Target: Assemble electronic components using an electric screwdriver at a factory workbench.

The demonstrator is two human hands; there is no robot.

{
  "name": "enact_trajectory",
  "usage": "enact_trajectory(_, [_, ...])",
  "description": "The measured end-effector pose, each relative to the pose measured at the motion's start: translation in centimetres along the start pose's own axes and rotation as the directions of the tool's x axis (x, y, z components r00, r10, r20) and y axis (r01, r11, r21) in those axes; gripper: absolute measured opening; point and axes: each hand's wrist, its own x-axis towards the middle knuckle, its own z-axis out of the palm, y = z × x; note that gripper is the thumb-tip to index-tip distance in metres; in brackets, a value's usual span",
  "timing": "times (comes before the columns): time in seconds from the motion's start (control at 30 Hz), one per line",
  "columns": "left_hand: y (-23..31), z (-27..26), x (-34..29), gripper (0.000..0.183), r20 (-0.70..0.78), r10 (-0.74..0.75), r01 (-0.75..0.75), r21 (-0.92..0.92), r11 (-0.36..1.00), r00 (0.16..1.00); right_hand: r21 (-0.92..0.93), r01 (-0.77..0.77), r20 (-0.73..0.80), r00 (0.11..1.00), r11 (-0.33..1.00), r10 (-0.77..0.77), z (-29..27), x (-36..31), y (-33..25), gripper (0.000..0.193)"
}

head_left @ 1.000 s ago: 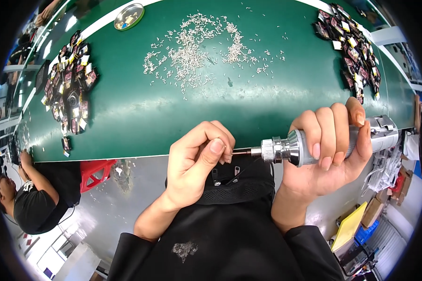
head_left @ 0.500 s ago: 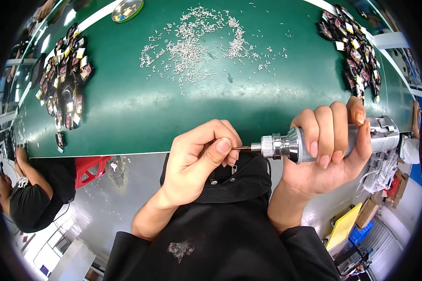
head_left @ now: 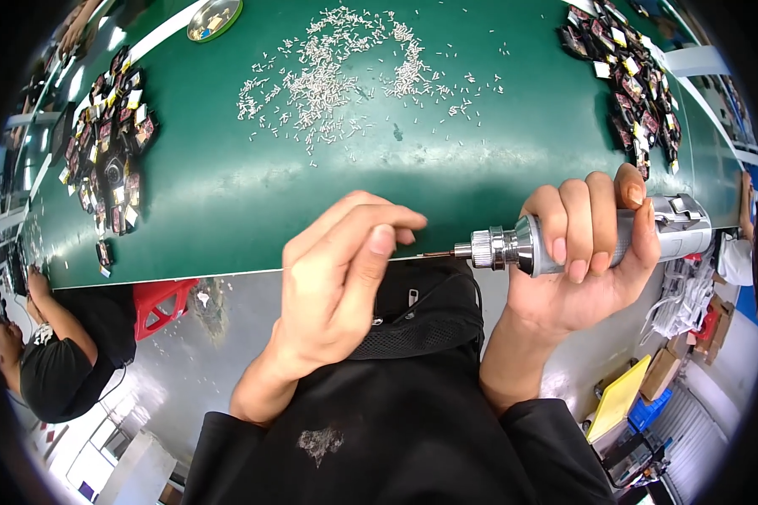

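Observation:
My right hand (head_left: 585, 240) is wrapped round a grey and silver electric screwdriver (head_left: 497, 248), held sideways at the table's near edge. Its thin copper-coloured bit (head_left: 438, 253) points left. Just left of the bit's tip is my left hand (head_left: 337, 273), its fingers loosely stretched and the thumb apart from the index finger. Nothing shows between those fingers, and they do not touch the bit. A tiny light piece may sit at the tip, too small to tell. Many small silvery pins or screws (head_left: 320, 84) lie scattered on the green table (head_left: 227, 202).
Piles of small black parts with white and yellow tabs lie at left (head_left: 114, 160) and right (head_left: 632, 84). A round dish (head_left: 215, 18) stands at the far left. A black bag (head_left: 421, 316) is below the table edge. Another person (head_left: 67, 345) sits at left, beside a red stool (head_left: 164, 307).
My left hand has let go of the bit's tip and drawn back to the left, its fingers opening. My right hand still holds the screwdriver. The view has shifted slightly.

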Motion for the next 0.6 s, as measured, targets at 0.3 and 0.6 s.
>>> enact_trajectory(0.3, [0.6, -4.2, 7.9, 0.008, -0.039, 0.188, -0.158, 0.396, 0.904, 0.981, -0.003, 0.051, -0.255, 0.966, 0.999, -0.050, -2.6, -0.3, -0.6, 0.010])
enact_trajectory(0.6, [-5.7, -0.2, 30.6, 0.019, -0.001, 0.307, -0.250, 0.577, 0.777, 0.952, 0.115, -0.008, -0.227, 0.973, 0.993, 0.034, -4.0, 0.0, -0.6, 0.013])
